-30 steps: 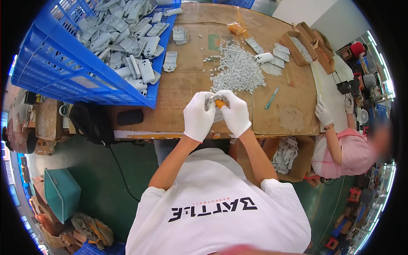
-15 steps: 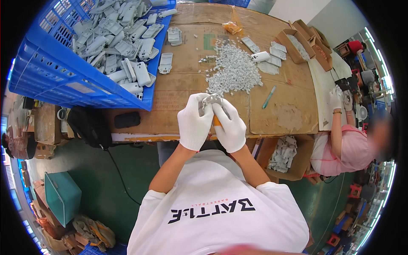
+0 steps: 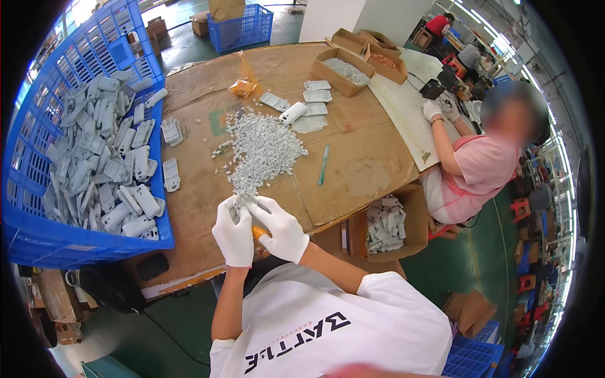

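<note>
White knit gloves cover both my hands, which meet close to the table's front edge. Between the fingertips of my left hand [image 3: 232, 234] is a small pale grey plastic part [image 3: 242, 201], mostly covered by the gloves. My right hand [image 3: 280, 230] is closed around an orange-handled tool [image 3: 259, 234]; its working end is hidden at the part. Just beyond my fingers spreads a heap of small whitish pieces [image 3: 265, 146]. White plastic housings lie around it, one [image 3: 171, 174] to the left and a rounded one [image 3: 292, 113] at its far right edge.
A blue crate [image 3: 82, 251] full of housings stands at left. Far right are cardboard trays, one [image 3: 346, 85] with small pieces. A pen [image 3: 323, 165] lies right of the heap. Below the table edge is a carton [image 3: 413, 236] of white parts. A co-worker in pink [image 3: 479, 167] sits at right.
My view has swung to the right, so the table and crate appear shifted left and the co-worker shows more fully. My hands stay together on the same part and tool.
</note>
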`<state>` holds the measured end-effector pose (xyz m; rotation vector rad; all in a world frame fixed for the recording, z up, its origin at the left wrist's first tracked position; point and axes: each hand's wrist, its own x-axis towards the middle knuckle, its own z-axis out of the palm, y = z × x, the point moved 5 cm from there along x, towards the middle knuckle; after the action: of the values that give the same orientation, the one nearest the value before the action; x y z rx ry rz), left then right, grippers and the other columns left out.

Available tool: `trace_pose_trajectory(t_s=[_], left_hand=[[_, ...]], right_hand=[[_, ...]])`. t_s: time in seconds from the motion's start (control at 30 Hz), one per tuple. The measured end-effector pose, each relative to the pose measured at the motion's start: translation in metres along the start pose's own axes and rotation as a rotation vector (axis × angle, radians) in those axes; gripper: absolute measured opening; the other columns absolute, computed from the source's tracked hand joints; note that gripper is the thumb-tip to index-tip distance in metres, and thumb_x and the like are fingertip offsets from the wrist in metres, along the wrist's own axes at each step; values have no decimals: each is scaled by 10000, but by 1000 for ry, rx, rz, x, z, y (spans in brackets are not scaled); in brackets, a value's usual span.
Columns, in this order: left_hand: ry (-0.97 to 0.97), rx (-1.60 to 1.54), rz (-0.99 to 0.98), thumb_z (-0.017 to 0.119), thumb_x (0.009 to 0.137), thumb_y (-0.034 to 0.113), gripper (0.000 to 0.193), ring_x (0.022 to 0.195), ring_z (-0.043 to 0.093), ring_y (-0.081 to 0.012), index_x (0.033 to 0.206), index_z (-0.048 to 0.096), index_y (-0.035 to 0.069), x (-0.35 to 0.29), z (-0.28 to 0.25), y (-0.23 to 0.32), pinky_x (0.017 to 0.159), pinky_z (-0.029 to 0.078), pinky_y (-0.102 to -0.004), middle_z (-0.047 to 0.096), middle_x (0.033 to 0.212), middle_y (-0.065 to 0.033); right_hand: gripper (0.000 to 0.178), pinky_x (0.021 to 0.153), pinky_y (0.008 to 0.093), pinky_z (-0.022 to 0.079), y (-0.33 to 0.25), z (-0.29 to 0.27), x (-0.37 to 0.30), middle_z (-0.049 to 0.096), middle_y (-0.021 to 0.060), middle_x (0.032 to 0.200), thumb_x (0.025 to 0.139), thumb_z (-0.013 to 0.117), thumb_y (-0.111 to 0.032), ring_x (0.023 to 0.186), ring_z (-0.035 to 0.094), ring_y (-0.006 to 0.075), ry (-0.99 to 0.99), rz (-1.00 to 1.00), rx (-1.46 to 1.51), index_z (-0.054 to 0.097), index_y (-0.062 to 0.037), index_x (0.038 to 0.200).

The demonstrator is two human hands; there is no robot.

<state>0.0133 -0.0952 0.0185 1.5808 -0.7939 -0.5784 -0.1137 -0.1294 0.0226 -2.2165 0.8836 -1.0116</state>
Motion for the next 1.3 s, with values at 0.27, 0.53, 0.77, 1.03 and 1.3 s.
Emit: trace_pose_trajectory(t_s=[0.27,0.53,0.77,1.03,1.3], left_hand=[[-112,425,358,721,855,107,510,1236,585,-326,1310,543,-42,49,17,-4,1071,438,-408,609,1298,-228],[213,1449,201,725,844,338,522,1288,459,-356,1317,601,156,166,-42,-62,1034,387,-511,490,1414,-133],[194,1499,358,717,846,269,224,1065,568,-251,1007,648,129,169,-37,-68,922,433,-429,645,1015,-54],[57,1204,433,710,848,198,166,996,601,-298,958,664,82,95,-37,-73,854,516,-423,635,960,-111],[-62,1093,97,760,821,227,392,998,631,-330,1168,590,162,82,-45,-46,791,552,-455,568,1101,-126]], right_hand=[[550,926,392,502,118,-92,27,621,146,1116,822,576,30,1041,604,325,210,47,-404,603,-128,1349],[468,906,465,515,330,-272,12,587,164,1170,867,698,-314,1073,612,348,218,832,-1279,539,-60,1227],[224,870,425,483,188,-128,47,664,82,1031,763,722,-121,987,611,311,101,-109,-590,671,-116,981],[140,834,416,514,205,-69,63,654,64,937,794,724,-115,915,635,292,32,145,-557,702,-138,931],[138,834,428,551,210,-80,104,726,160,994,801,705,-88,928,690,362,-326,452,-490,752,-109,928]])
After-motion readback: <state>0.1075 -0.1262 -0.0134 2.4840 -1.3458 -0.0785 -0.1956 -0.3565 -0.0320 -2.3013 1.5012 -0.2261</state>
